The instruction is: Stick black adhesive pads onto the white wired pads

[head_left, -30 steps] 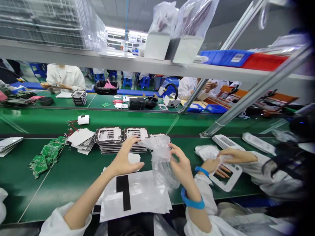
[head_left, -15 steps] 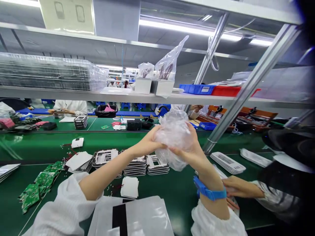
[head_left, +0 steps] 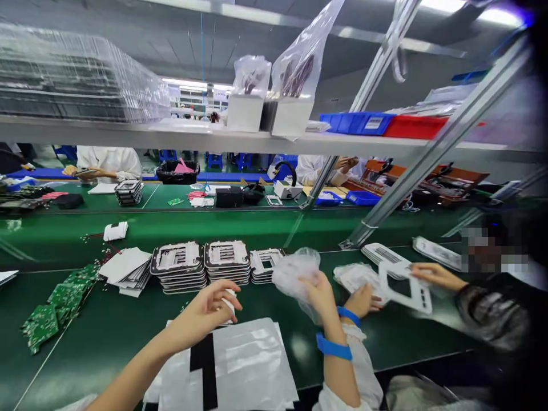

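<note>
A crumpled clear plastic bag (head_left: 295,279) hangs bunched in my right hand (head_left: 319,294), over the green bench beside the stacked frames. My left hand (head_left: 209,308) holds nothing, its fingers apart, above the grey-white sheets (head_left: 248,354) marked with a black strip. Behind it stand stacks of white frames with dark edges (head_left: 177,260), (head_left: 226,257); a shorter frame stack (head_left: 265,262) is right beside the bag. Farther left lie a pile of white flat pieces (head_left: 126,268) and green circuit boards (head_left: 72,302).
At the right, a co-worker's hands hold a white frame (head_left: 402,288) close to my right hand, near more white parts (head_left: 436,251). A metal post (head_left: 385,200) rises behind them. The overhead shelf (head_left: 188,134) bears plastic trays, bagged boxes and blue and red bins.
My hands have come apart and lower; the left has let go of the bag, which stays in the right. The view has shifted, and the co-worker's frame is now lifted into sight.
</note>
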The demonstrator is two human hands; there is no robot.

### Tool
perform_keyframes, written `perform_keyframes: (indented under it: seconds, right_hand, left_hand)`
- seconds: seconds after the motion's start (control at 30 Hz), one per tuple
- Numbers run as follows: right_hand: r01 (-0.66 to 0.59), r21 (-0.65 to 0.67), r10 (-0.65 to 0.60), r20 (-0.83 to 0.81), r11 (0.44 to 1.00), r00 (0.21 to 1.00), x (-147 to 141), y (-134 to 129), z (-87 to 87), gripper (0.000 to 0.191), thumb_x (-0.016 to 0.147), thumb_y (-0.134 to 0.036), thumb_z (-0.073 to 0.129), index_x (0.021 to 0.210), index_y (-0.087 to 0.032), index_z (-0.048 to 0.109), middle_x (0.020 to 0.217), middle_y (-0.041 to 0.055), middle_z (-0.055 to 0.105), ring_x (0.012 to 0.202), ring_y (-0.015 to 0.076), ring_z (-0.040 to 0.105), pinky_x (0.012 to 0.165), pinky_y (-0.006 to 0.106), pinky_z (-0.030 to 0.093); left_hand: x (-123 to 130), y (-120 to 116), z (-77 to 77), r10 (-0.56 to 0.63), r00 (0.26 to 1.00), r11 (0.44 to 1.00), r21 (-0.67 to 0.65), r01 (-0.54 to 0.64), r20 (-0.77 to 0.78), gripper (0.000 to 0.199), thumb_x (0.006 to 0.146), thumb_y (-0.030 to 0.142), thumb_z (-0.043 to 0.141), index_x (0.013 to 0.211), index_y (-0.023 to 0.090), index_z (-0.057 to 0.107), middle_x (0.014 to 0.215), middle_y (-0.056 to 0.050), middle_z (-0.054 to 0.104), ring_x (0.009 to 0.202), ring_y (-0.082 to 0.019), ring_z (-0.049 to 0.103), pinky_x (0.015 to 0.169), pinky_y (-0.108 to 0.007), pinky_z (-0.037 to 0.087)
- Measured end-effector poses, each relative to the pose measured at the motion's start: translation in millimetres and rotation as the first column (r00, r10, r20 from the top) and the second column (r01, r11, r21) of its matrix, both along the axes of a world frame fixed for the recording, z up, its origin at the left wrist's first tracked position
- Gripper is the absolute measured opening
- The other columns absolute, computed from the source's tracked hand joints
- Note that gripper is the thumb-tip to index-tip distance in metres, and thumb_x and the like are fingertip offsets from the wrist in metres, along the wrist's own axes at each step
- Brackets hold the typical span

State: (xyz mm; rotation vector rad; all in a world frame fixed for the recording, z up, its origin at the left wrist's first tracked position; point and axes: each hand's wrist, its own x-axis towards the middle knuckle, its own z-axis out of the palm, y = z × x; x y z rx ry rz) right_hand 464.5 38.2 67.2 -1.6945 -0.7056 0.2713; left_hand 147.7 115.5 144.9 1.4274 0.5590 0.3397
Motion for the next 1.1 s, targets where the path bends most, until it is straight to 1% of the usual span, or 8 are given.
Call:
perform_keyframes:
  seconds: [0.1,0.2,0.4,0.53,0.67,0.83,0.97,1.1]
  right_hand:
    - [0.057,-0.276,-0.06,-0.004,0.96,0.998,-8,-5,-51.7,0.043,0.087,-0.041,0.061,0.12,-0.014,0.054,0.111,0.0108,0.063,0.094,0.0236,0.064,0.083,0.044,0.051]
    - [0.072,-0.466,-0.058,0.044,0.882,0.997,-17,-12,-80.7,0.082,0.072,-0.052,0.07,0.134,-0.007,0.04,0.122,0.0234,0.058,0.111,0.0398,0.057,0.089,0.052,0.045]
    - [0.13,-0.564,0.008,0.234,0.815,0.972,-47,-22,-76.5,0.102,0.073,-0.068,0.055,0.145,-0.003,0.023,0.138,0.034,0.039,0.128,0.0509,0.037,0.096,0.064,0.034]
    - [0.227,-0.496,0.0,0.417,0.838,0.909,-71,-30,-57.5,0.093,0.08,-0.065,0.051,0.145,-0.003,0.025,0.141,0.0319,0.038,0.133,0.0479,0.032,0.101,0.062,0.029]
    - [0.259,-0.403,-0.061,0.441,0.878,0.895,-84,-39,-51.3,0.085,0.082,-0.059,0.056,0.145,-0.008,0.029,0.137,0.0277,0.047,0.124,0.0427,0.047,0.096,0.056,0.039]
    - [0.287,-0.365,-0.07,0.507,0.886,0.859,-80,-42,-65.9,0.074,0.081,-0.061,0.053,0.129,-0.005,0.051,0.121,0.0254,0.058,0.115,0.0432,0.053,0.094,0.059,0.04]
    - [0.355,-0.147,-0.151,0.71,0.923,0.687,-83,-47,-77.3,0.065,0.083,-0.051,0.059,0.131,-0.007,0.053,0.133,0.0268,0.05,0.126,0.0484,0.042,0.103,0.066,0.03]
    - [0.246,0.085,-0.178,0.905,0.965,0.386,-100,-58,-85.8,0.073,0.072,-0.027,0.076,0.139,-0.024,0.046,0.14,0.0191,0.048,0.124,0.0467,0.047,0.099,0.067,0.039]
  left_hand:
    - [-27,-22,-22.9,-0.039,0.985,0.989,0.133,0.061,-0.167,0.027,0.088,0.022,0.05,0.114,0.025,0.054,0.112,-0.004,0.06,0.102,-0.018,0.057,0.095,-0.036,0.043]
    - [-46,-47,-48.6,-0.055,0.948,0.941,0.302,0.154,-0.314,0.032,0.089,0.017,0.047,0.117,0.03,0.054,0.122,-0.001,0.057,0.114,-0.017,0.051,0.102,-0.034,0.04]
    - [-66,-78,-118.3,0.006,0.842,0.636,0.652,0.413,-0.539,0.048,0.079,0.009,0.055,0.124,0.024,0.052,0.132,-0.009,0.054,0.125,-0.032,0.046,0.106,-0.055,0.036]
    - [-78,-81,-157.7,0.145,0.821,0.483,0.764,0.428,-0.552,0.071,0.076,0.023,0.067,0.14,0.025,0.038,0.151,-0.014,0.036,0.141,-0.041,0.023,0.11,-0.071,0.016]
    - [-87,-81,-181.5,0.242,0.814,0.468,0.799,0.378,-0.527,0.087,0.071,0.042,0.075,0.145,0.027,0.031,0.156,-0.015,0.026,0.145,-0.04,0.012,0.111,-0.07,0.012]
    - [-95,-81,-192.8,0.254,0.814,0.45,0.809,0.378,-0.522,0.086,0.072,0.04,0.076,0.145,0.029,0.033,0.156,-0.01,0.028,0.145,-0.036,0.014,0.114,-0.065,0.014]
    - [-100,-75,-191.0,0.245,0.815,0.446,0.808,0.386,-0.525,0.084,0.072,0.034,0.076,0.144,0.031,0.034,0.156,-0.007,0.029,0.146,-0.035,0.013,0.114,-0.065,0.015]
    - [-102,-69,-190.9,0.225,0.803,0.446,0.791,0.418,-0.551,0.084,0.071,0.042,0.076,0.144,0.035,0.034,0.158,-0.006,0.025,0.145,-0.043,0.005,0.108,-0.075,0.008]
